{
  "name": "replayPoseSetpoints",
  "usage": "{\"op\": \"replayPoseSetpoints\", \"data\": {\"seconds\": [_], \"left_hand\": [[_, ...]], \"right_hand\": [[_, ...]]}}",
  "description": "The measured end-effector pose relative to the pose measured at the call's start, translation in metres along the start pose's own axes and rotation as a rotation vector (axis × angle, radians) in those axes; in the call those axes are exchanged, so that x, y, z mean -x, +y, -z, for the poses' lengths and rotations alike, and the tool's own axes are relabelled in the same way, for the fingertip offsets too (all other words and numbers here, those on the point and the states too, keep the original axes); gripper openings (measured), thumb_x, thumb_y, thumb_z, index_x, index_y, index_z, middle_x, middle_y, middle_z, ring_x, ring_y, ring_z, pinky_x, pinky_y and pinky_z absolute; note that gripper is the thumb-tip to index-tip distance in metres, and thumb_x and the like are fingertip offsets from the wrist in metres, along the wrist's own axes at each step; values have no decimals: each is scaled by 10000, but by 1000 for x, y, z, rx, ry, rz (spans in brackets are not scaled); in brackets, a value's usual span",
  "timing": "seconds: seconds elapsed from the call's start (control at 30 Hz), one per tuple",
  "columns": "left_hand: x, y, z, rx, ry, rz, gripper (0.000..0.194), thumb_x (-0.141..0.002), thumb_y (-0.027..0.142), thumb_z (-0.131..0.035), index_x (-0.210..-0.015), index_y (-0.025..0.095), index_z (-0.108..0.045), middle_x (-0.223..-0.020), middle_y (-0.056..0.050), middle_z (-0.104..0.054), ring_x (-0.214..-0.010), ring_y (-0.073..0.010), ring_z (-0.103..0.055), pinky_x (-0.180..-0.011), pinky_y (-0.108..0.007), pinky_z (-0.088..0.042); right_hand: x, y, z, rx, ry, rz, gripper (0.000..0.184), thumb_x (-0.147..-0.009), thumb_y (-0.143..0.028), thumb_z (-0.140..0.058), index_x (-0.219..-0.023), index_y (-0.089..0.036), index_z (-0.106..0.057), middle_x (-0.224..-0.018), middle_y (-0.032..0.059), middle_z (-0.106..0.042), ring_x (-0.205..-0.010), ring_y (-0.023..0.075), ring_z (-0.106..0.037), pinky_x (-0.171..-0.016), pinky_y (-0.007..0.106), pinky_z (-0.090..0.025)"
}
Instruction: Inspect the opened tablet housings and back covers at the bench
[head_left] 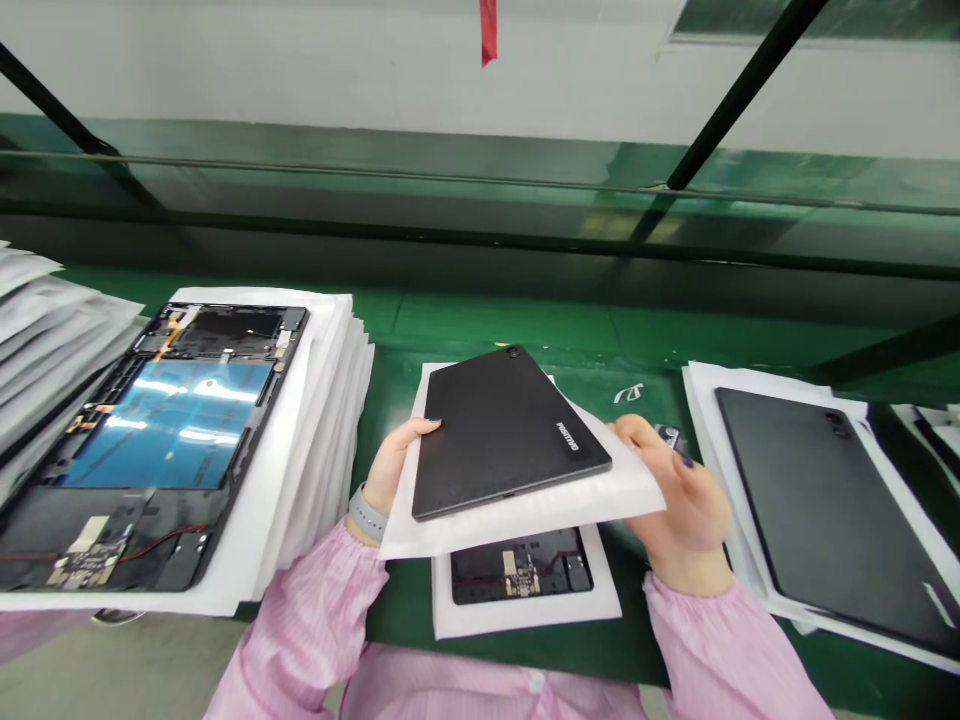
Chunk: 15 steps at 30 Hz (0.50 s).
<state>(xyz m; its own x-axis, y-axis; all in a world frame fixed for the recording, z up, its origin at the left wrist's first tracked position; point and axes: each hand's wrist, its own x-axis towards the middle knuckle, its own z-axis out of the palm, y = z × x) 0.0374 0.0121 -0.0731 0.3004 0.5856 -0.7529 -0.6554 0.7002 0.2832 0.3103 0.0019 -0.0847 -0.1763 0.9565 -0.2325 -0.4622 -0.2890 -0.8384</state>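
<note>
A black tablet (495, 440) marked POSITIVO lies back side up on a white foam sheet (630, 480), both raised and tilted above the bench. My left hand (386, 465) is closed on the tablet's left side, its thumb on top and the sheet beneath. My right hand (682, 500), slightly blurred, pinches the right edge of the sheet, apart from the tablet. Below them an open tablet (544, 565) with its circuit board showing rests on another white sheet (525, 620). The raised sheet hides most of it.
At left stands a tall stack of white sheets (315, 400) topped by an opened tablet (180, 410) with a blue battery area. More stacked sheets (52, 330) lie beyond it. A closed black tablet (832, 510) rests at right. A small item (667, 435) sits near my right hand.
</note>
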Motion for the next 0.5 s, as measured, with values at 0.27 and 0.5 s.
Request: {"op": "replayPoseSetpoints", "data": {"seconds": [0.27,0.5], "left_hand": [[1,-9,10,-197,-91,-154,107,-738,183,-667,-708,113,-743,-615,-88,-765,-631,-247,-756,-568,-285,-591],[7,-31,2,-412,-121,-455,584,-527,605,-891,-896,165,-788,-920,-97,-824,-1052,-363,-724,-933,-427,-576]], "right_hand": [[-5,4,-22,-50,7,-405,399,-833,-598,-660,-937,-222,-746,-815,68,-783,-852,303,-744,-746,387,-577],[-9,16,-16,-105,48,-313,265,-597,-155,-816,-852,-196,-757,-762,5,-780,-647,193,-704,-632,278,-558]]}}
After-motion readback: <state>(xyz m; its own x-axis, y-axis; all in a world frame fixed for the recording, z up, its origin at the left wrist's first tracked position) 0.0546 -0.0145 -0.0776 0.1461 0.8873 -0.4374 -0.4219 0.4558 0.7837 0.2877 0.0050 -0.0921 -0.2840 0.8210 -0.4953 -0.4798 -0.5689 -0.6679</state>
